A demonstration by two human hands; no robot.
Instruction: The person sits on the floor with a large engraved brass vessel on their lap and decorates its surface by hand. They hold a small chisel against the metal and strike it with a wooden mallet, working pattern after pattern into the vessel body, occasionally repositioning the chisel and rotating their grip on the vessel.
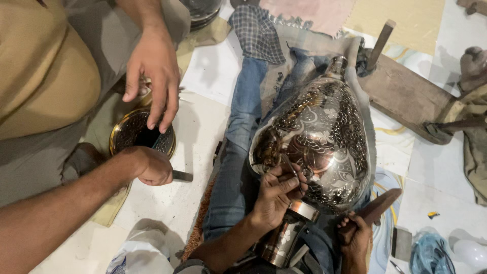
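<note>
the left hand pinches a thin chisel against a big engraved metal vase, which lies on its side on folded denim cloth over the floor, foot nearest. the right hand is clenched on a wooden mallet by the vase's lower right edge. most of the belly looks cut with pattern; the smooth oval under the chisel appears unfinished. farther left, a co-worker's hands hover over a small brass bowl.
</note>
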